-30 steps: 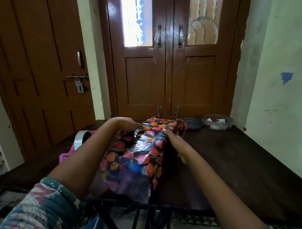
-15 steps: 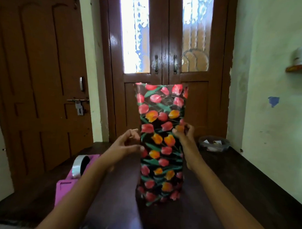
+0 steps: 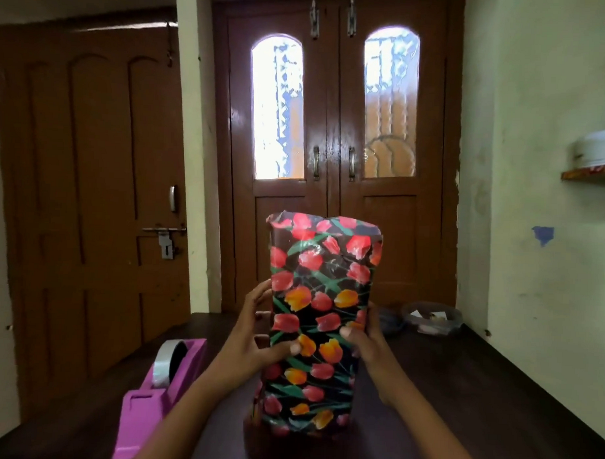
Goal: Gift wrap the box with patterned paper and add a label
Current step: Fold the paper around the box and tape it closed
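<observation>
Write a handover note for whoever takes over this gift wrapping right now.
Left hand grips the wrapped box at its left edge, thumb on the front.
Right hand grips the right edge.
Box stands upright on the table; pink tape dispenser to its left.
Done: patterned paper covers the face in view.
Left: no label shows on this face; add one.

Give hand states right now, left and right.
Left hand: holding the wrapped box, thumb on its front.
Right hand: holding the same box's right edge.
</observation>
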### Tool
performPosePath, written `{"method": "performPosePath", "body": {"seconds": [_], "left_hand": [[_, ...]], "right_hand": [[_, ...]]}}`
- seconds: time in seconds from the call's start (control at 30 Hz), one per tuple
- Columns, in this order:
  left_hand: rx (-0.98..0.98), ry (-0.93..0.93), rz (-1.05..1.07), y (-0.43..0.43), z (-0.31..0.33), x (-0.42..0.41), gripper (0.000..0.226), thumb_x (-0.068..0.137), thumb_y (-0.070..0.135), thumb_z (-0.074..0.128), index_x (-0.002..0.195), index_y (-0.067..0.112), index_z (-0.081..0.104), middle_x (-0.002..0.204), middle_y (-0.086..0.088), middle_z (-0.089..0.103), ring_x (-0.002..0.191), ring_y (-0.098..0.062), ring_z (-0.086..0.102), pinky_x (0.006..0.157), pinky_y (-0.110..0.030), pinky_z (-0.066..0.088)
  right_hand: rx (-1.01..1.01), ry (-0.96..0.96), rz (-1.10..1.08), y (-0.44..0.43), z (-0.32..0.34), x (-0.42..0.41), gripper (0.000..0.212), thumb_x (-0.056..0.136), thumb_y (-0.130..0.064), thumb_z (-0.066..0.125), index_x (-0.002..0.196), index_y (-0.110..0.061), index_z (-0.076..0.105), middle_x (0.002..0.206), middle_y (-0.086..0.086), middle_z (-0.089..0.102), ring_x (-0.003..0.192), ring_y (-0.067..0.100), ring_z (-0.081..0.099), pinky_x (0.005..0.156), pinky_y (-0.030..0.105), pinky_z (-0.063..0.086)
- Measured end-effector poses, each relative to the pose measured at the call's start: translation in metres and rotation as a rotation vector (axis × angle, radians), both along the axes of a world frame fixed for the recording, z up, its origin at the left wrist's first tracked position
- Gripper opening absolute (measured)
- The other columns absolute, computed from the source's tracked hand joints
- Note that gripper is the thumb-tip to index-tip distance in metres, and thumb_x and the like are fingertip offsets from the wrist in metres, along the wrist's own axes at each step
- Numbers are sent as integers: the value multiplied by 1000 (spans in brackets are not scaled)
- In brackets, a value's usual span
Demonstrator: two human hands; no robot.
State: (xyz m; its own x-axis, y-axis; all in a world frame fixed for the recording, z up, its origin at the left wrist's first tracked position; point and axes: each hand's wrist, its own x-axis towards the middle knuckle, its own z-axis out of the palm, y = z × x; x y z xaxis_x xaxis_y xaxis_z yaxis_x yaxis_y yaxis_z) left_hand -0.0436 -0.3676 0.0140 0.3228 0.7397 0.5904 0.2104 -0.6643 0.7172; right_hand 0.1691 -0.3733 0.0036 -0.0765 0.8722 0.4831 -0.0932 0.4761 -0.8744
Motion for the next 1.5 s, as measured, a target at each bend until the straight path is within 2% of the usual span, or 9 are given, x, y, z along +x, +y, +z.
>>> {"method": "performPosePath", "body": {"seconds": [0.27,0.37,0.5,0.57,0.7,0.9,1.0,1.23,1.5], "left_hand": [[85,79,103,-5,-17,-11,95,59,62,76,134,52,18,146,9,25,134,-14,34,104,-45,41],[66,41,56,-5,-9,-15,90,63,62,73,134,48,20,145,11,31,129,-2,40,98,-24,45],[14,40,-4,-6,-3,-10,89,67,48,70,139,36,19,132,18,45,117,9,48,85,-9,46],[12,56,-8,-5,-4,-7,84,69,48,68,138,34,23,130,19,48,118,6,49,88,-11,47],[59,120,10,-5,-5,-5,72,72,45,65,133,32,29,120,36,49,116,9,49,85,-4,43],[173,216,86,5,-10,-9,70,76,49,67,135,28,36,130,11,52,121,-7,50,99,-41,46],[189,230,112,6,-10,-12,71,76,52,67,136,32,35,133,12,50,123,-5,48,100,-44,45],[208,324,193,22,-17,-12,82,71,70,62,140,46,25,146,13,36,134,-11,36,105,-56,32],[236,411,266,23,-18,-12,90,64,82,51,141,42,26,151,10,29,139,-14,27,109,-55,25]], "right_hand": [[-54,-158,60,-10,0,-4,64,73,-49,71,116,-34,26,117,-19,46,96,-10,49,70,5,43],[-44,-256,-11,-8,-3,-3,90,43,-75,71,116,-47,26,138,-10,38,123,5,41,86,15,41],[-62,-242,14,-13,0,-2,72,64,-65,66,122,-42,31,133,-6,46,111,2,51,68,18,49],[-90,-201,-24,-16,7,-1,63,83,-55,57,134,-33,27,116,-15,49,98,-6,49,79,23,47],[195,-244,-428,-16,31,-7,94,53,-93,39,131,-43,23,150,-3,27,134,11,29,106,39,32],[582,-1039,-754,-20,97,-22,61,80,-71,35,107,-26,65,146,-4,38,142,16,13,115,39,0],[556,-971,-627,-18,106,-17,27,81,-46,62,73,-22,69,122,-7,61,132,16,33,109,34,18],[488,-758,-204,-26,94,4,27,84,-23,64,58,-20,58,101,-17,61,108,0,48,84,16,40],[580,-925,-371,-28,96,13,40,70,-64,42,61,-27,53,73,-6,54,72,3,51,61,17,41]]}}
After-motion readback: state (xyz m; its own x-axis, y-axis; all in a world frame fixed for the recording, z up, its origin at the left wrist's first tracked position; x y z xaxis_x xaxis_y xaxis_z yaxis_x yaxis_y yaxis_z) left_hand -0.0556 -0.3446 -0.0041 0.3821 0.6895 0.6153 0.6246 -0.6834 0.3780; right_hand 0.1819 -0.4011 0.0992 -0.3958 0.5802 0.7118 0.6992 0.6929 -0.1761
